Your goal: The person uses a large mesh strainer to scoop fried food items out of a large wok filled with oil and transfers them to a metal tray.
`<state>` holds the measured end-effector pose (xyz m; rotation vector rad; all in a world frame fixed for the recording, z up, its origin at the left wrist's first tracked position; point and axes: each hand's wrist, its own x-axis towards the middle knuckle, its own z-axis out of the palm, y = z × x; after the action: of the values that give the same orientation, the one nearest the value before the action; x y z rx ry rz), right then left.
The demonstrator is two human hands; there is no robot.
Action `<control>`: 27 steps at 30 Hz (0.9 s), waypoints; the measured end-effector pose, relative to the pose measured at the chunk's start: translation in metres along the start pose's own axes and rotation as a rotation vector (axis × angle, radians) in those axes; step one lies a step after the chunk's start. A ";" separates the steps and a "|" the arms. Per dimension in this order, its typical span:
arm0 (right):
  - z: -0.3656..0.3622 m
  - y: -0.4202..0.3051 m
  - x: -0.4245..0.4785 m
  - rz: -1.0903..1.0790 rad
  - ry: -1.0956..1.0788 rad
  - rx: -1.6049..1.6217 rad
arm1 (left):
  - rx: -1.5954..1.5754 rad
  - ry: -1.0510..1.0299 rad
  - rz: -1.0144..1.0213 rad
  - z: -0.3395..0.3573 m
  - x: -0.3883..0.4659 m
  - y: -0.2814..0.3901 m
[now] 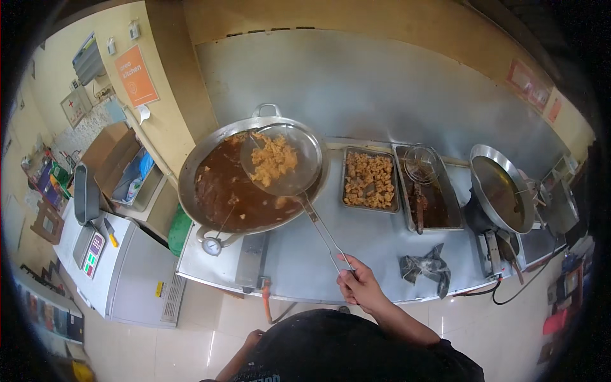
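Observation:
My right hand (358,282) grips the wire handle of a wide metal skimmer (308,153). Its round strainer is over the right side of a large metal wok (188,210) of brown oil, and golden fried pieces (273,160) lie in it. Further bits float in the oil. A dial thermometer (211,246) rests at the wok's near rim with its probe reaching into the oil. My left hand (254,338) is low beside my body, partly hidden by the dark shirt; its fingers cannot be made out. Right of the wok stands a metal tray (344,203) of fried pieces.
A deeper tray (456,224) holds dark oil and a wire strainer (421,164). Farther right, a second wok (482,150) contains oil. A crumpled dark cloth (425,268) lies near the counter's front edge. On the left, a knife (111,232) and a scale (89,253) rest on a white chest.

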<state>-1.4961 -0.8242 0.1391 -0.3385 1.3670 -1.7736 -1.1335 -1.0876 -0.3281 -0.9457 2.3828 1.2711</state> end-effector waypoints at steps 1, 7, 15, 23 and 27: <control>-0.011 -0.005 0.000 -0.027 0.016 -0.027 | -0.115 -0.026 -0.130 0.000 -0.002 0.011; -0.098 -0.064 -0.023 -0.028 0.147 0.027 | 0.839 -0.356 0.116 0.027 -0.040 0.002; -0.258 -0.075 -0.037 -0.200 0.506 -0.676 | 0.040 0.075 -0.336 0.086 -0.047 0.075; -0.337 -0.030 -0.024 -0.247 0.681 -1.306 | -0.072 0.111 -0.409 0.083 -0.032 0.162; -0.361 -0.022 -0.029 -0.228 0.661 -1.206 | 0.108 0.112 -0.256 0.056 -0.029 0.191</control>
<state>-1.7256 -0.5630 0.0340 -0.5657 2.8975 -1.0180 -1.2418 -0.9539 -0.2246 -1.2697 2.2924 1.0093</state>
